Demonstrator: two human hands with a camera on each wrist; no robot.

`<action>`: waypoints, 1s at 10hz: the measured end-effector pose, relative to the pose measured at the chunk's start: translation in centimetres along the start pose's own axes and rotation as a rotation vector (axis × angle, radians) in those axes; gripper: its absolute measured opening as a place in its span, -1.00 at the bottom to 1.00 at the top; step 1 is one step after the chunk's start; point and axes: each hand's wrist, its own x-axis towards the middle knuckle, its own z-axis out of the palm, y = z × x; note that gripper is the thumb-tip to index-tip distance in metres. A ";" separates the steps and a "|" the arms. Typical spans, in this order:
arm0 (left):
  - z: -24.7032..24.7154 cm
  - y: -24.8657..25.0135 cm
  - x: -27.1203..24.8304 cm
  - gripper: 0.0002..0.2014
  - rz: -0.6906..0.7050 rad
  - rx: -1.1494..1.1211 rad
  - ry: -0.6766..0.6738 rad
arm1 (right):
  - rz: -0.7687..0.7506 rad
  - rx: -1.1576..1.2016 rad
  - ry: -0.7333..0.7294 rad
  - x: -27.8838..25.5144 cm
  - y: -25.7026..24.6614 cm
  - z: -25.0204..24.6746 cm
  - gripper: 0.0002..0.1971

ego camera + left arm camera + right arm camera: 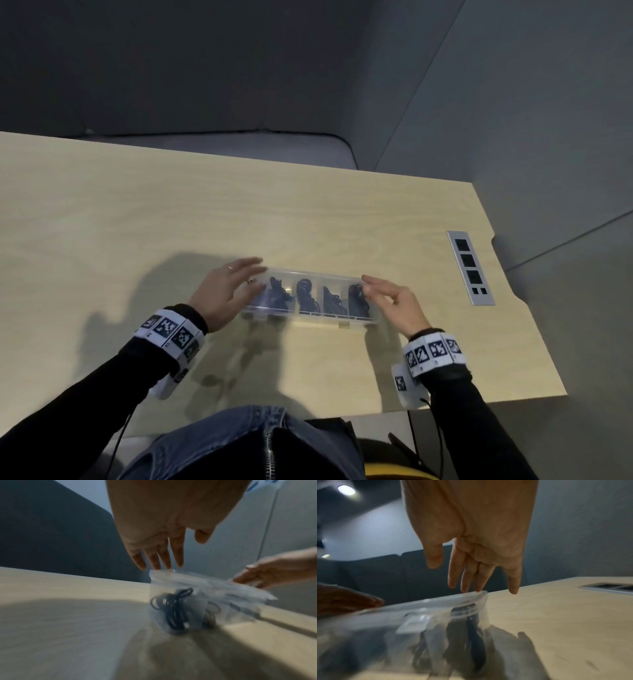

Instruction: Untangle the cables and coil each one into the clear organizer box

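Note:
The clear organizer box (318,317) lies lengthwise on the wooden table (171,212), its lid down. Several coiled black cables (305,296) sit in its separate compartments. My left hand (227,291) has straight fingers lying over the box's left end; in the left wrist view the fingertips (161,562) reach the lid edge of the box (197,586). My right hand (390,298) has straight fingers at the right end; the right wrist view shows its fingertips (467,586) just at the lid's corner (481,593). A coiled cable (173,609) shows through the wall.
A grey power socket strip (471,267) is set into the table at the right. The table's right edge (534,308) is close to it. A dark sofa (171,85) stands behind the table. Bare wood lies left of the box.

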 end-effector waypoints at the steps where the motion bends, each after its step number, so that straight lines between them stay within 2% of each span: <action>1: 1.2 -0.5 -0.3 -0.05 0.051 0.349 -0.297 | -0.096 -0.390 -0.212 -0.7 1.2 1.7 -0.45; 2: 1.8 -0.9 0.0 0.01 0.061 0.555 -0.419 | -0.125 -0.697 -0.304 -1.0 1.6 2.8 -0.31; 3: 1.9 -0.9 0.9 -0.12 0.050 0.702 -0.422 | -0.149 -0.797 -0.304 -0.4 1.7 3.0 -0.29; 4: 1.7 -0.1 2.2 -0.26 0.002 0.742 -0.449 | -0.172 -0.822 -0.232 0.8 2.0 3.0 -0.33; 5: 1.7 0.4 3.3 -0.31 0.010 0.763 -0.431 | -0.211 -0.813 -0.142 2.0 2.4 3.1 -0.36; 6: 2.0 0.5 3.9 -0.36 -0.006 0.757 -0.407 | -0.199 -0.825 -0.130 2.8 2.1 3.2 -0.37; 8: 1.8 -0.1 3.8 -0.27 -0.006 0.668 -0.351 | -0.155 -0.818 -0.128 2.4 1.8 3.5 -0.32; 9: 1.1 -0.7 3.0 -0.33 0.062 0.533 -0.234 | -0.153 -0.704 -0.082 2.3 0.6 3.0 -0.31; 10: 1.1 -2.0 0.1 -0.50 0.210 0.315 -0.023 | -0.238 -0.373 0.160 1.8 -2.5 0.2 -0.44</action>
